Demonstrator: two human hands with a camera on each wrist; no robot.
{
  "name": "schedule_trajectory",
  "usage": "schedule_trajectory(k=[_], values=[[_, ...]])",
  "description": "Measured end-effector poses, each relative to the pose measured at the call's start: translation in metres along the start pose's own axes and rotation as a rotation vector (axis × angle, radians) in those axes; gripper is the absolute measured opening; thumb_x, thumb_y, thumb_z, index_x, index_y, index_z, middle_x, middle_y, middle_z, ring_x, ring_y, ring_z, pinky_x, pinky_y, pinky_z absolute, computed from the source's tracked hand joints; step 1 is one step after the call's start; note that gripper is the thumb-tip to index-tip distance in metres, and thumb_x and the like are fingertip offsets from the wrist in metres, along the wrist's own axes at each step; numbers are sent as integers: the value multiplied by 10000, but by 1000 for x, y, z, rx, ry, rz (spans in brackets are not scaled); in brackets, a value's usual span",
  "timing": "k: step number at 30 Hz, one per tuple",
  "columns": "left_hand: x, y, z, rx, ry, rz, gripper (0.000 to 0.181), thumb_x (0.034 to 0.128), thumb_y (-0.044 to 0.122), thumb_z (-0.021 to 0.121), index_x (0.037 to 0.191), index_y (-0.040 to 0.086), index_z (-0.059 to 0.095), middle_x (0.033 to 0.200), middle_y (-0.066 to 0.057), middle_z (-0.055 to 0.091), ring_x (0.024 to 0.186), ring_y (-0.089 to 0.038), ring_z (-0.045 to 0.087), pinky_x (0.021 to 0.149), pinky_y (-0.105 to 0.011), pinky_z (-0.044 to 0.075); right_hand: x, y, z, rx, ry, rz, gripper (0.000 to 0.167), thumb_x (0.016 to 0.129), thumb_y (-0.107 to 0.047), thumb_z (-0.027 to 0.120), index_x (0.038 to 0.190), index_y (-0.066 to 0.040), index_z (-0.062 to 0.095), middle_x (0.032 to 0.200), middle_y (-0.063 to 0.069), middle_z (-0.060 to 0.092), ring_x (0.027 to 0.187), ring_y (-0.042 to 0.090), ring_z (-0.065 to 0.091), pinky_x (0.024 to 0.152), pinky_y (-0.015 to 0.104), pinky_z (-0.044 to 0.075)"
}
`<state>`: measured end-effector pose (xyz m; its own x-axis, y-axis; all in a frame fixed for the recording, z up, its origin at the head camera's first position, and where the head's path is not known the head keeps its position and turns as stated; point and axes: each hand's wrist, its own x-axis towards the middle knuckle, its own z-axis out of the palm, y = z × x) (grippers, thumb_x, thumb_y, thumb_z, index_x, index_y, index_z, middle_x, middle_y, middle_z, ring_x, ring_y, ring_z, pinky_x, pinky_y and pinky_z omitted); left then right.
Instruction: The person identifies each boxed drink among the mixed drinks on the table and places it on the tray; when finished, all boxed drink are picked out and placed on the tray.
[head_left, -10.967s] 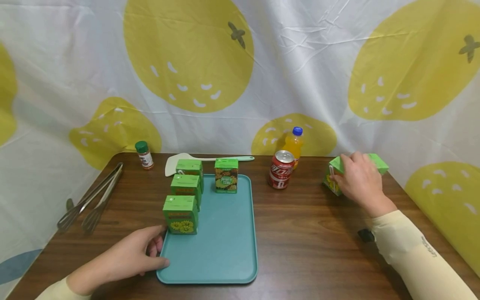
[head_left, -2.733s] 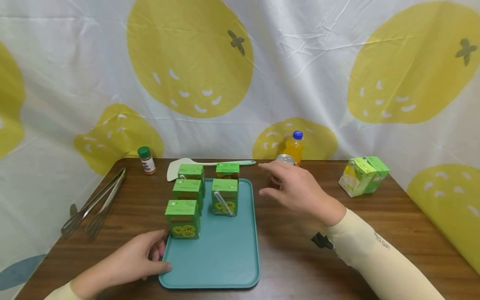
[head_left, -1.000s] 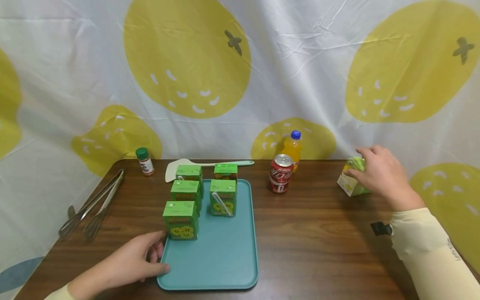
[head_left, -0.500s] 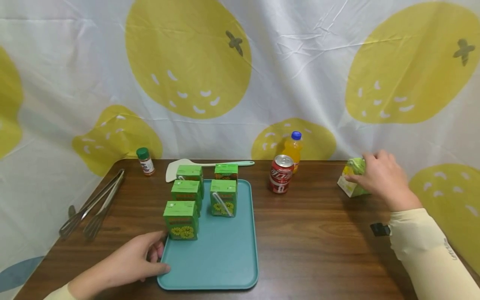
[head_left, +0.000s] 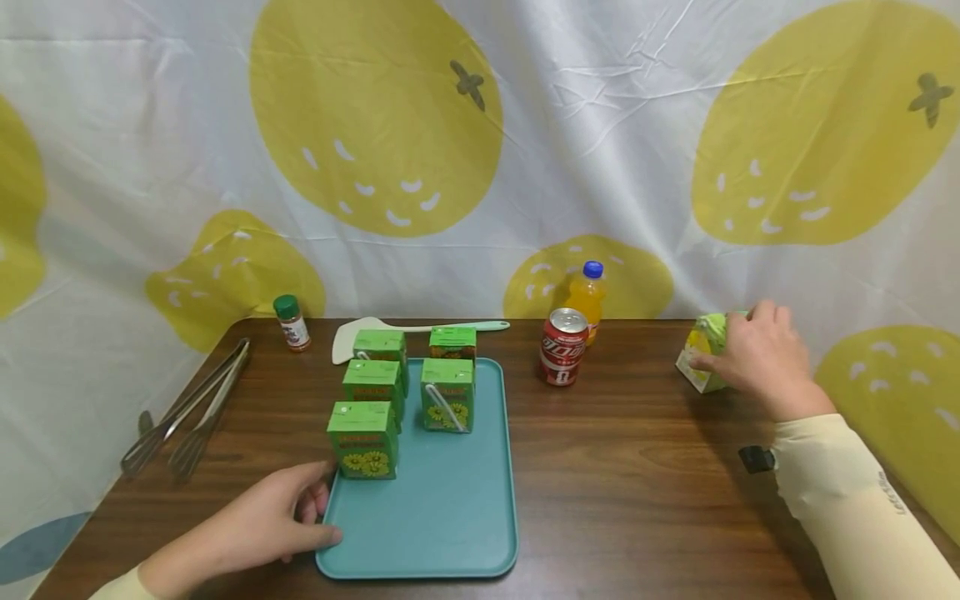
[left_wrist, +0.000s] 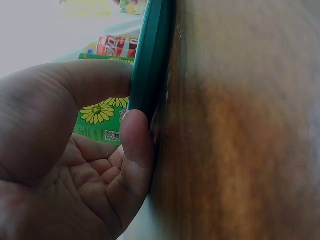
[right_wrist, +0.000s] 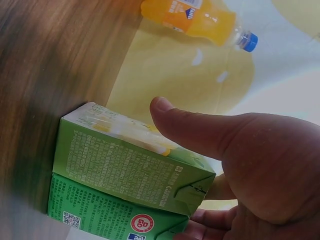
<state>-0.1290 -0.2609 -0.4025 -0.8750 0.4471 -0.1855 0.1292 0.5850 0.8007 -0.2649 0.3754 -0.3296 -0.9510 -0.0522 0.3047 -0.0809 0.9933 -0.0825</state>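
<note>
My left hand [head_left: 270, 517] grips the left rim of the teal tray [head_left: 442, 533], thumb over the edge and fingers against its outer side. Several green drink cartons [head_left: 363, 442] stand upright on the tray, in a left column and a right one. At the far right, my right hand [head_left: 765, 358] holds a yellow-and-light-green drink carton [right_wrist: 115, 160] near its top. The thumb lies along its printed face and the fingers are behind, partly hidden. A darker green carton [right_wrist: 100, 207] stands against it, mostly covered by the hand in the head view.
A red cola can [head_left: 563, 348] and an orange drink bottle [head_left: 587, 296] stand between tray and right hand. A pale spatula [head_left: 360, 337] lies behind the tray. Metal tongs [head_left: 187, 408] and a green-capped spice jar [head_left: 291, 323] are on the left. A lemon-print cloth [head_left: 375, 108] hangs behind.
A second carton has joined the tray's right column since the oldest frame. My right hand went from near the can to the cartons at far right, then lowered slightly. The left hand stayed.
</note>
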Motion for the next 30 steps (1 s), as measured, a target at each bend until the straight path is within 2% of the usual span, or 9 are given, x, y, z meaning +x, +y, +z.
schedule_trajectory(k=[4,11,17,30], values=[[0,0,0,-7,0,-4,620,913,199,920,1319,-105,563,908,-63,622,692,-163,626,462,-361,585,0,-2,1,-5,10,-5,733,848,-400,954,1058,205,595,1038,367,395,1037,613,390,724,728,476],[-1,0,0,-7,1,2,569,914,203,917,1274,-80,579,898,-61,619,690,-155,622,461,-355,583,1,-3,1,-9,7,-7,722,850,-396,953,1043,200,594,1031,360,393,1027,607,393,721,718,476],[-1,0,0,-9,1,-1,601,916,200,918,1306,-95,569,902,-62,616,692,-156,618,458,-345,575,2,-2,2,-14,-4,-10,686,868,-348,938,1051,202,573,1049,371,385,1041,604,383,733,717,485],[0,1,0,8,-3,-16,466,915,214,922,1173,-13,606,874,-57,619,680,-160,618,458,-346,576,1,-2,5,10,30,-41,701,835,-301,967,1113,206,570,1034,360,388,1028,595,386,716,715,488]])
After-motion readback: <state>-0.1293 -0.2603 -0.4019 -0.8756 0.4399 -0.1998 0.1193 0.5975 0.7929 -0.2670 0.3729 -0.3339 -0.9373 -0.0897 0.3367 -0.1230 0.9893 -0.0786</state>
